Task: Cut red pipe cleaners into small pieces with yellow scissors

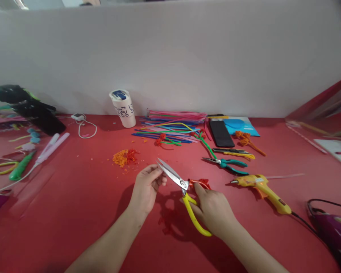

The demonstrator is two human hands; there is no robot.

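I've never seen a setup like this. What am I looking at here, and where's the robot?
There is no robot here: these are a person's two bare hands. The single picture comes from a camera worn on that person's head, looking forward and down, so the forearms enter from the bottom.

The right hand holds scissors, one handle yellow and the other orange-red. The left hand is at the blade tips; whether it pinches something is too small to tell.

On the red tabletop lie orange and red clippings, thin colored sticks, pliers, a dark phone and a yellow glue gun. A white cup stands near the wall.
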